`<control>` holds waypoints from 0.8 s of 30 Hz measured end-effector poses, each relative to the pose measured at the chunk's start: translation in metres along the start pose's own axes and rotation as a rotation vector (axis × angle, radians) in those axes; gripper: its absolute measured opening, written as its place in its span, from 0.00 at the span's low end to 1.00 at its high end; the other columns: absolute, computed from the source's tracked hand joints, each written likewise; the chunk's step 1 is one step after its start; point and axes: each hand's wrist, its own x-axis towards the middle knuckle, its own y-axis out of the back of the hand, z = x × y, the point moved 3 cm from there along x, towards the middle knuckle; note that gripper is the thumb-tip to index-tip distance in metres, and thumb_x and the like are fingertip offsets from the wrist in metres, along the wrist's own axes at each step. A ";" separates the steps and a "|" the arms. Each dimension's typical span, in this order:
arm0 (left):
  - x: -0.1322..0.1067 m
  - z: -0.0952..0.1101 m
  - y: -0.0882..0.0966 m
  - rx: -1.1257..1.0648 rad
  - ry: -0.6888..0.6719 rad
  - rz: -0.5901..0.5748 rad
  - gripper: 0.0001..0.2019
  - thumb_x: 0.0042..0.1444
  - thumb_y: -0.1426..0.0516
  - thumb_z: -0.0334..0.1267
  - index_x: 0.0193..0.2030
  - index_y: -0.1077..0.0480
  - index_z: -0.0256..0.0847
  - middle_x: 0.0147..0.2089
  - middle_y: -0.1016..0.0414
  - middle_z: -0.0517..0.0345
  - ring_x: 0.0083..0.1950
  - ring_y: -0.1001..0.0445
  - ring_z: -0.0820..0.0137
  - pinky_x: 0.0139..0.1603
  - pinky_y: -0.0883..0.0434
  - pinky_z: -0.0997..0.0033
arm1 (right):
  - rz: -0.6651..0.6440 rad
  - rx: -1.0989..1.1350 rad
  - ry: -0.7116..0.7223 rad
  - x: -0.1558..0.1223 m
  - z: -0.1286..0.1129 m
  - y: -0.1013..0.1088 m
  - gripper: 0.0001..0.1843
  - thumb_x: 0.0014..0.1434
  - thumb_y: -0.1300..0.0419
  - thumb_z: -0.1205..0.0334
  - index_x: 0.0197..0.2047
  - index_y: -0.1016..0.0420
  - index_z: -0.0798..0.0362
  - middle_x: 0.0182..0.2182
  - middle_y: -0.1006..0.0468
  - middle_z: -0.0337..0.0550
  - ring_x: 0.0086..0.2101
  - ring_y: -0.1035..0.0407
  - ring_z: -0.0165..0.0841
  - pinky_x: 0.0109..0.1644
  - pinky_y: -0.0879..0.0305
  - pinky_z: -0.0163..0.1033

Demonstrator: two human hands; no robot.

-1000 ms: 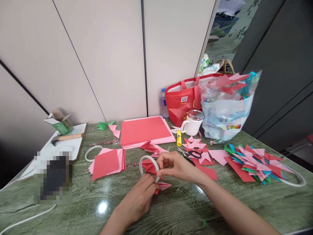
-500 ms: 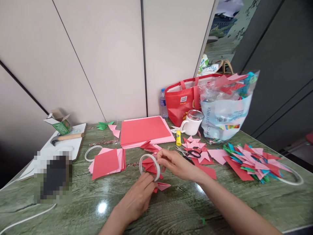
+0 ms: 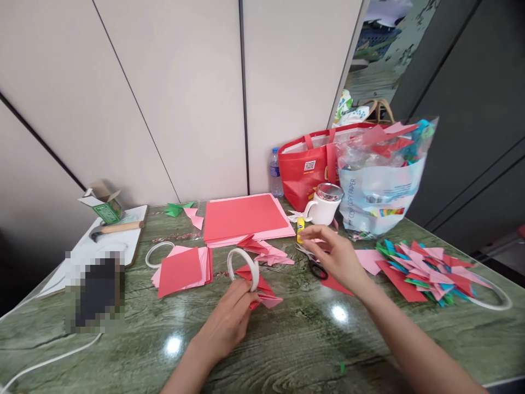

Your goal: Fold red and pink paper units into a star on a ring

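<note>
My left hand [image 3: 232, 314] grips a narrow roll of white tape [image 3: 253, 273] upright at its lower edge. Red and pink folded paper pieces [image 3: 268, 302] lie around and under those fingers; whether the hand touches them is unclear. My right hand [image 3: 338, 256] is in the air with its thumb and fingers apart, holding nothing visible. Beneath and beside it are scissors [image 3: 316, 269] with dark handles and a yellow glue stick [image 3: 301, 225]. It hides much of the red and pink folded paper behind it. More pink folded pieces [image 3: 273, 254] lie between the hands.
Red and pink squares [image 3: 180, 272] and large red sheets [image 3: 246, 216] are stacked on the green table. Another tape roll [image 3: 155, 255], a hammer [image 3: 118, 229] and a small box [image 3: 107, 208] are left. A white mug [image 3: 326, 208], bags [image 3: 377, 191] and a colourful paper pile [image 3: 430, 268] stand right.
My right hand has left the tape roll and moved right, toward the scissors and glue stick, its fingers spreading. My left hand keeps the roll and has shifted slightly left.
</note>
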 end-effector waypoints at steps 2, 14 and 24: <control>0.001 0.000 0.000 0.006 -0.021 0.016 0.13 0.55 0.54 0.20 0.40 0.36 0.38 0.37 0.31 0.51 0.41 0.33 0.67 0.45 0.32 0.64 | -0.092 -0.300 -0.093 0.000 0.030 0.007 0.08 0.57 0.46 0.64 0.40 0.31 0.53 0.39 0.25 0.47 0.37 0.28 0.37 0.41 0.34 0.41; 0.004 -0.004 0.003 -0.073 0.078 0.064 0.09 0.56 0.50 0.23 0.36 0.37 0.41 0.38 0.28 0.55 0.40 0.32 0.68 0.47 0.39 0.62 | -0.367 -0.954 -0.284 -0.010 0.070 -0.004 0.19 0.52 0.39 0.63 0.48 0.30 0.60 0.43 0.30 0.59 0.46 0.34 0.47 0.43 0.39 0.41; 0.005 -0.002 0.009 -0.261 0.221 0.079 0.06 0.58 0.49 0.28 0.33 0.34 0.41 0.39 0.27 0.54 0.39 0.31 0.68 0.44 0.38 0.65 | -0.357 -0.920 -0.299 -0.010 0.080 -0.001 0.18 0.52 0.42 0.67 0.48 0.30 0.57 0.44 0.32 0.55 0.40 0.31 0.42 0.39 0.40 0.39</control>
